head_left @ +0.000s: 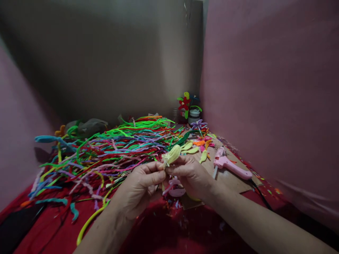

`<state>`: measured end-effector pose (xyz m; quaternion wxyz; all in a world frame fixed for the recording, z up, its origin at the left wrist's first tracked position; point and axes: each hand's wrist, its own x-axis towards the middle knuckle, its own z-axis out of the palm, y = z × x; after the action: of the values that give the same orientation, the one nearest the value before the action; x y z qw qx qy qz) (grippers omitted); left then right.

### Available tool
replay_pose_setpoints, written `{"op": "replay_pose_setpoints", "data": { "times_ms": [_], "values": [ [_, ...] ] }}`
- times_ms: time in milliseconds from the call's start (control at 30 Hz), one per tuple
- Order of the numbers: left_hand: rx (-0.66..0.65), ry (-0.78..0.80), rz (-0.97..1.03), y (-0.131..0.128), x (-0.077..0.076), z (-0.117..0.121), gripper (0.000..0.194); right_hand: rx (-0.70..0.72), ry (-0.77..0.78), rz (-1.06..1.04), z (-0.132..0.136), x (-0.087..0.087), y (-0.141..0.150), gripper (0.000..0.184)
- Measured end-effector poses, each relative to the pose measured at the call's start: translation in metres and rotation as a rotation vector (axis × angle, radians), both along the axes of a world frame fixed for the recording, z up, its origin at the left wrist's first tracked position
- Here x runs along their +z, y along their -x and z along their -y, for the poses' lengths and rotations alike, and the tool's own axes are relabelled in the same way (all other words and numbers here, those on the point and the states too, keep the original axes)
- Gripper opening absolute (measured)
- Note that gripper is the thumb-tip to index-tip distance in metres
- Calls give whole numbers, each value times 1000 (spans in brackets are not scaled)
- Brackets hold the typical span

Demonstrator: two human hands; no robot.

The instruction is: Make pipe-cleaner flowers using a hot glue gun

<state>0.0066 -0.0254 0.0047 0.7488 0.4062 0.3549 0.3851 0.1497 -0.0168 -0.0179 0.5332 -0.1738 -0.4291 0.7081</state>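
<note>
A pale yellow pipe-cleaner petal [174, 153] is held up between my two hands, its rounded end pointing up and to the right. My left hand [144, 181] pinches it at the narrow lower end, thumb against fingers. From the other side my right hand [189, 173] has its fingers closed on the same petal, fingertips almost meeting the left ones. Something clear or whitish shows at the petal's base; I cannot tell what. Just beyond, more pale yellow petals [191, 150] lie on the cardboard [239, 160]. Below my hands lies a pink pipe-cleaner piece [177, 192], partly covered.
A pink glue gun [231, 168] rests on the cardboard at right, its cord trailing off. Many coloured pipe cleaners [127, 144] spread over the left side. Behind stand a lidded jar [194, 115] and a red pipe-cleaner flower [184, 103]. Red cloth [156, 229] lies underneath.
</note>
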Motion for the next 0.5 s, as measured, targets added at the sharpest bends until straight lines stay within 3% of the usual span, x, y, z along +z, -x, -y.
{"op": "replay_pose_setpoints", "data": {
  "times_ms": [167, 300, 433, 500],
  "values": [
    [71, -24, 2, -3, 2, 2, 17, -31, 2, 39, 2, -1, -1, 14],
    [105, -43, 4, -4, 4, 3, 18, -47, -6, -27, 2, 8, -5, 24],
    [122, -57, -15, -5, 2, 4, 16, -145, -28, -54, 0, 14, -10, 7],
    [123, -81, -30, -6, 1, 4, 16, -176, -32, -40, -2, 15, -11, 10]
  ]
}}
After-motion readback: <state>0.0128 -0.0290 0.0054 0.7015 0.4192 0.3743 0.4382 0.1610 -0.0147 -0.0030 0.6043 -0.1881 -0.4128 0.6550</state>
